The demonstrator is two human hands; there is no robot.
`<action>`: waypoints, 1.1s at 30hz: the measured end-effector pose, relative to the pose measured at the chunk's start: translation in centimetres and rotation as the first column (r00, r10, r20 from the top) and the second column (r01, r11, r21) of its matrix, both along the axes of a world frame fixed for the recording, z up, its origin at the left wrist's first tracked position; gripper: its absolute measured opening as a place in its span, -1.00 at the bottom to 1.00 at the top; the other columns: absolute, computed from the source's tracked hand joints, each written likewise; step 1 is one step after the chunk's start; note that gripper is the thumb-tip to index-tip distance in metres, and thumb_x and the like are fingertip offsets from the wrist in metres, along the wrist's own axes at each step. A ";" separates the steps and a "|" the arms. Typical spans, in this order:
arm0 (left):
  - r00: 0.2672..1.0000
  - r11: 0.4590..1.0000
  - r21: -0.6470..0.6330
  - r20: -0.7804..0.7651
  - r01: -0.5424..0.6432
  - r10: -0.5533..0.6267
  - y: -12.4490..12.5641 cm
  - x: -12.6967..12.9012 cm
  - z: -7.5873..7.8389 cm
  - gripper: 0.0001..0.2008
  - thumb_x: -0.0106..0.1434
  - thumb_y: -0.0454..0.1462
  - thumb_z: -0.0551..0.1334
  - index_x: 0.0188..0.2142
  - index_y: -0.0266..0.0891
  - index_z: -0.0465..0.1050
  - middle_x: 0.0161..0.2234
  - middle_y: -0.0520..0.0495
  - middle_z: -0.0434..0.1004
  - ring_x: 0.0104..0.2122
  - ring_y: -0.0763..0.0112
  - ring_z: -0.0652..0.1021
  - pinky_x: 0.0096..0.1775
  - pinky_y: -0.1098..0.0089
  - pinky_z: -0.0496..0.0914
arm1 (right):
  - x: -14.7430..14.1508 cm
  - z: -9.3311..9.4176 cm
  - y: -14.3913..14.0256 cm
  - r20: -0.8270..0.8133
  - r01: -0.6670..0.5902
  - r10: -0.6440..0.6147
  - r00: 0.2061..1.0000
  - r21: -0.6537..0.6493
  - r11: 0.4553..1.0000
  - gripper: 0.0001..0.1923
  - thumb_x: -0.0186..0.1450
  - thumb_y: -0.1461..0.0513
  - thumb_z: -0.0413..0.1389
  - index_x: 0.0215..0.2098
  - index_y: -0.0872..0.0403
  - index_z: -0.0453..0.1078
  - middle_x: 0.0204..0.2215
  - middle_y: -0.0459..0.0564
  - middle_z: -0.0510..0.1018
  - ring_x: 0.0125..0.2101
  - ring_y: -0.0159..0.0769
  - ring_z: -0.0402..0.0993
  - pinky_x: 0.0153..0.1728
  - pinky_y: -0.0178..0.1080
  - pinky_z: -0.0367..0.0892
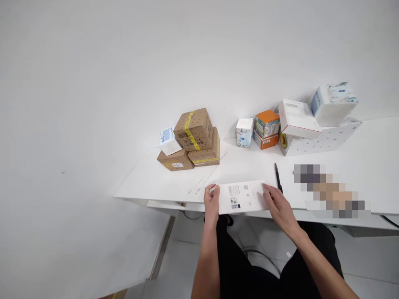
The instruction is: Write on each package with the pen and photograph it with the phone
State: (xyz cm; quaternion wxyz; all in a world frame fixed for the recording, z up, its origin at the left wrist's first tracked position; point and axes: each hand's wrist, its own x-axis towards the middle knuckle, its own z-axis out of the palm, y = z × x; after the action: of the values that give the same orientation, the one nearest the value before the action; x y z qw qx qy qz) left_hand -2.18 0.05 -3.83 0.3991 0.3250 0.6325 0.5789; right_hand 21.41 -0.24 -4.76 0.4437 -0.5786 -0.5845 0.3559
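Both hands rest on a white printed sheet (240, 197) that lies flat at the near edge of the white bench (149, 182), directly in front of the person. The left hand (212, 201) sits at the sheet's left end, fingers curled over its edge and thumb below, pinching the paper lightly. The right hand (279, 203) lies on the sheet's right end with its fingers fairly straight and loosely spread, pressing down on the paper; whether the thumb is under the edge cannot be told. The sheet carries small dark printed blocks and marks near its middle.

Just beyond the right hand, a black pen (278, 177) lies on the bench, pointing away from the person. Farther back on the left stands a stack of brown cardboard boxes (193, 139) with yellow tape, and a small white and blue pack (169, 140) leans against them. Farther back on the right sit a small white carton (245, 132), two orange boxes (266, 128) stacked one on the other, a white box with a red edge (296, 118), and a blue and white tissue pack (333, 103) on a white dotted box (324, 139).
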 end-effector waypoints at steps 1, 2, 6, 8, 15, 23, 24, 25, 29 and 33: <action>0.999 0.999 0.019 -0.026 -0.043 0.043 0.4 0.2 -0.6 -0.47 0.04 0.13 0.29 -0.21 -0.24 0.36 -0.47 0.03 0.47 -0.50 0.46 0.48 -0.45 0.46 0.34 | -0.5 -0.4 -0.2 0.047 -0.004 0.003 0.999 0.026 1.000 -0.51 0.33 -0.04 -0.05 0.09 0.02 0.35 0.11 0.16 0.38 0.10 -0.04 0.32 0.07 0.05 0.28; 0.995 0.996 0.038 -0.049 -0.080 0.082 0.8 0.4 -1.1 -0.50 0.04 0.12 0.28 -0.26 -0.24 0.39 -0.44 0.01 0.48 -0.45 0.45 0.49 -0.41 0.45 0.36 | -0.8 -0.8 -0.3 0.074 0.006 -0.009 0.997 0.049 0.999 -0.51 0.34 -0.03 -0.07 0.11 0.01 0.32 0.13 0.15 0.36 0.13 -0.04 0.28 0.10 0.06 0.25; 0.988 0.989 0.073 -0.071 -0.129 0.134 2.3 0.7 -2.2 -0.57 0.11 0.08 0.23 -0.38 -0.27 0.45 -0.41 -0.03 0.51 -0.36 0.41 0.51 -0.29 0.42 0.38 | -1.0 -1.7 -0.7 0.087 0.062 -0.070 0.994 0.092 0.994 -0.54 0.37 0.02 -0.11 0.15 -0.01 0.28 0.12 0.13 0.35 0.12 -0.08 0.29 0.10 0.05 0.25; 0.986 0.985 0.082 -0.064 -0.151 0.156 2.5 0.7 -2.4 -0.57 0.17 0.07 0.17 -0.35 -0.28 0.47 -0.37 -0.06 0.53 -0.32 0.38 0.53 -0.25 0.38 0.40 | -0.7 -1.8 -0.8 0.082 0.081 -0.091 0.992 0.110 0.991 -0.56 0.38 0.04 -0.11 0.13 0.00 0.29 0.09 0.13 0.37 0.10 -0.08 0.30 0.08 0.03 0.26; 0.921 0.974 0.135 -0.324 -0.180 0.215 -1.7 0.1 -2.4 -0.59 0.32 0.00 0.02 -0.19 -0.23 0.48 -0.15 -0.17 0.54 -0.07 0.25 0.49 0.04 0.22 0.32 | 0.1 -2.8 -2.0 0.225 -0.003 -0.047 0.973 0.215 0.977 -0.50 0.36 0.17 -0.10 0.26 -0.04 0.10 0.12 0.14 0.31 0.09 -0.03 0.27 0.01 0.08 0.31; 0.797 0.993 0.028 -0.599 0.113 -0.073 -5.1 1.1 -1.1 -0.53 0.41 -0.08 -0.13 -0.01 -0.21 0.46 -0.05 -0.15 0.53 0.03 0.21 0.42 0.10 0.19 0.26 | -0.6 -1.9 -3.6 0.380 -0.028 -0.103 0.919 0.322 0.946 -0.31 0.30 0.26 -0.04 0.37 -0.06 -0.12 0.10 0.19 0.26 0.08 0.06 0.24 -0.21 -0.01 0.45; 0.828 0.992 0.039 -0.555 0.124 -0.082 -5.1 1.2 -0.5 -0.53 0.41 -0.08 -0.13 -0.01 -0.20 0.46 -0.05 -0.15 0.53 0.00 0.22 0.44 0.06 0.21 0.29 | -0.6 -1.3 -3.7 0.344 -0.007 -0.104 0.933 0.305 0.952 -0.32 0.31 0.25 -0.03 0.36 -0.09 -0.11 0.10 0.19 0.25 0.06 0.03 0.26 -0.34 -0.13 0.47; 0.856 0.990 0.054 -0.509 0.132 -0.087 -5.1 1.3 0.1 -0.53 0.41 -0.07 -0.13 -0.02 -0.20 0.47 -0.06 -0.15 0.53 -0.02 0.24 0.46 0.03 0.23 0.31 | -0.4 -0.7 -3.9 0.310 0.014 -0.110 0.944 0.297 0.955 -0.32 0.31 0.23 -0.02 0.36 -0.11 -0.09 0.09 0.19 0.24 0.04 0.01 0.29 -0.46 -0.22 0.44; 0.926 0.989 0.119 -0.376 0.091 -0.040 -4.8 1.4 2.6 -0.50 0.39 -0.01 -0.10 -0.05 -0.21 0.50 -0.13 -0.13 0.55 -0.13 0.29 0.50 -0.06 0.32 0.35 | 0.5 1.6 -3.9 0.278 0.061 -0.182 0.943 0.394 0.917 -0.34 0.30 0.21 0.05 0.33 -0.12 -0.01 -0.09 0.12 0.31 -0.14 -0.14 0.37 -0.49 -0.27 0.40; 0.943 0.998 0.058 -0.331 -0.015 0.034 -3.9 1.3 3.0 -0.38 0.34 0.12 -0.11 -0.25 -0.28 0.54 -0.35 -0.12 0.52 -0.30 0.30 0.49 -0.16 0.32 0.37 | 1.0 2.3 -2.7 0.264 0.075 -0.193 0.945 0.401 0.913 -0.43 0.30 0.14 0.09 0.26 -0.04 0.14 -0.29 0.01 0.35 -0.35 -0.27 0.34 -0.45 -0.26 0.39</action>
State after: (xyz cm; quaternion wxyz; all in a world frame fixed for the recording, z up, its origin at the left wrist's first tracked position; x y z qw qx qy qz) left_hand -0.92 -3.81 -0.79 0.2708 0.4206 0.6785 0.5379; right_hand 22.43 -2.91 -2.43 0.4790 -0.5662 -0.6615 0.1111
